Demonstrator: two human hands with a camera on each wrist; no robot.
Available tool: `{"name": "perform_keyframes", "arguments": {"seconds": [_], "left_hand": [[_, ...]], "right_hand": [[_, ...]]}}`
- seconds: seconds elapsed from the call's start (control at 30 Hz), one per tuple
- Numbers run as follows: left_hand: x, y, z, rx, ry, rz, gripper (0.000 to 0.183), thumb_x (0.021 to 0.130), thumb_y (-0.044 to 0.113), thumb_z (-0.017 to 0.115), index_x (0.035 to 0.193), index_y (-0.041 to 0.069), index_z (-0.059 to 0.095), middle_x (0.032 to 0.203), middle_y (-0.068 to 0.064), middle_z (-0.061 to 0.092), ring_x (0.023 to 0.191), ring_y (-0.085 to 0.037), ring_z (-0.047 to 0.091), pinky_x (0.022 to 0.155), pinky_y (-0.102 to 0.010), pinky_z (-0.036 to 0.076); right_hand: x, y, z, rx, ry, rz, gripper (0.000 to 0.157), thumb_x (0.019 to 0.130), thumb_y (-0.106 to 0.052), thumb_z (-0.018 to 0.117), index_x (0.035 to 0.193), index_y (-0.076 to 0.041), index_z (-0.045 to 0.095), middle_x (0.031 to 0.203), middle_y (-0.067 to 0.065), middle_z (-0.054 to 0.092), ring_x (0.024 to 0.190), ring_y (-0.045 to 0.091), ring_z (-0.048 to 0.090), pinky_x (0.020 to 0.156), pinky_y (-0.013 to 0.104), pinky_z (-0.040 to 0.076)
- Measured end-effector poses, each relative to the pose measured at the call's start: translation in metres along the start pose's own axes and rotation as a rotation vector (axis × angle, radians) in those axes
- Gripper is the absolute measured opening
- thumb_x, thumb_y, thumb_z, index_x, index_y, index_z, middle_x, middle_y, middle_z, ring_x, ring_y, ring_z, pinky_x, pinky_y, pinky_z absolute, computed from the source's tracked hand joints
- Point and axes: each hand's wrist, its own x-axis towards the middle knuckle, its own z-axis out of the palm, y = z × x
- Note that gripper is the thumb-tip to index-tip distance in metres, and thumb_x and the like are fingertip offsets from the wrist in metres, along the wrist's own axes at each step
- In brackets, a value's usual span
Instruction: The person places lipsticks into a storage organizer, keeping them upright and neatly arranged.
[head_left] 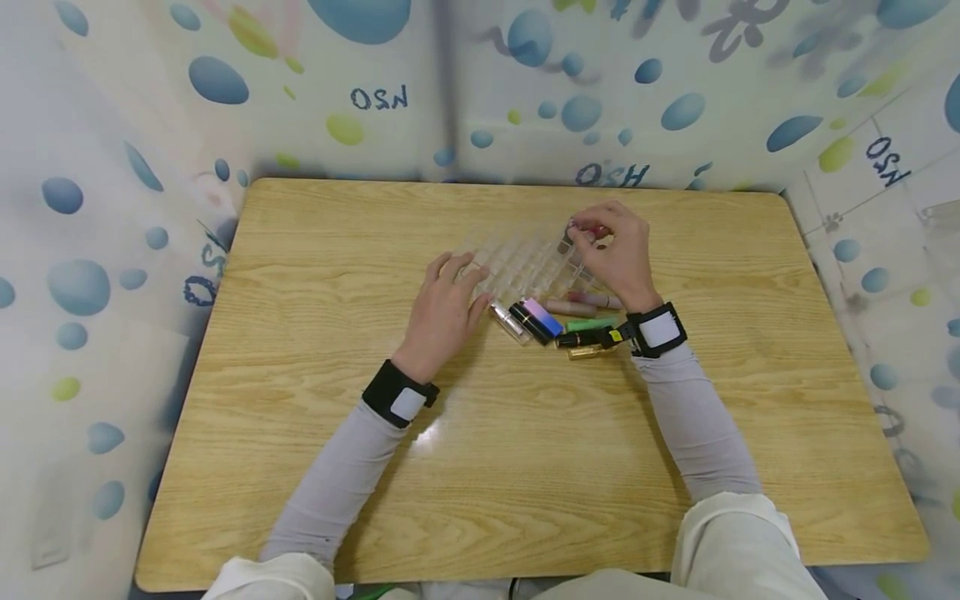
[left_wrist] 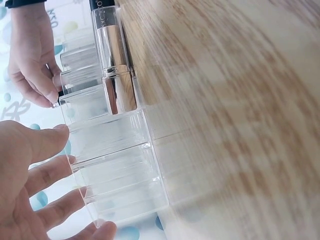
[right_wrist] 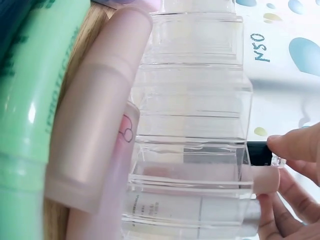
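Green tube [right_wrist: 35, 100] (foremost); right fingers [right_wrist: 296, 144] pinch dark tube [right_wrist: 258, 153]; left fingers [left_wrist: 50, 176], apart, touch clear organiser [left_wrist: 117, 135]

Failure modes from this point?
1. The right hand pinches only the end of the dark tube; it might slip or catch the pink tube beside it.
2. The left hand has fingertips at the edge of the clear organizer, which might slide if bumped.
3. The right wrist strap sits near the green tube and could knock it.
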Motion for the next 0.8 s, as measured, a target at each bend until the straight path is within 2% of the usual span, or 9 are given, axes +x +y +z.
{"name": "perform_keyframes", "arguments": {"seconds": [0.1, 0.33, 0.8], "left_hand": [[0.0003, 0.0001, -0.0001, 0.001, -0.002, -0.001, 0.036, 0.107, 0.026, 0.067, 0.135, 0.003, 0.070, 0.147, -0.021, 0.062, 0.144, -0.037, 0.052, 0.130, -0.048, 0.031], [0.0018, -0.0001, 0.0004, 0.008, -0.003, -0.001, 0.036, 0.106, 0.026, 0.069, 0.134, 0.003, 0.071, 0.146, -0.021, 0.064, 0.145, -0.036, 0.053, 0.131, -0.047, 0.030], [0.0022, 0.0003, -0.0007, 0.001, -0.029, -0.019, 0.037, 0.107, 0.027, 0.067, 0.136, 0.003, 0.070, 0.148, -0.021, 0.062, 0.147, -0.036, 0.050, 0.132, -0.047, 0.029]], "right_hand": [[-0.0006, 0.0003, 0.0000, 0.001, -0.002, -0.001, 0.014, 0.093, -0.002, 0.080, 0.107, 0.001, 0.082, 0.104, 0.019, 0.075, 0.086, 0.031, 0.071, 0.077, 0.038, 0.057], [-0.0025, 0.0015, 0.0008, 0.011, -0.011, 0.006, 0.014, 0.092, 0.000, 0.080, 0.106, 0.003, 0.082, 0.104, 0.020, 0.074, 0.086, 0.032, 0.072, 0.078, 0.024, 0.057], [-0.0046, 0.0020, 0.0019, -0.024, -0.035, 0.027, 0.014, 0.094, -0.002, 0.080, 0.107, 0.001, 0.082, 0.104, 0.020, 0.074, 0.085, 0.031, 0.069, 0.076, 0.024, 0.053]]}}
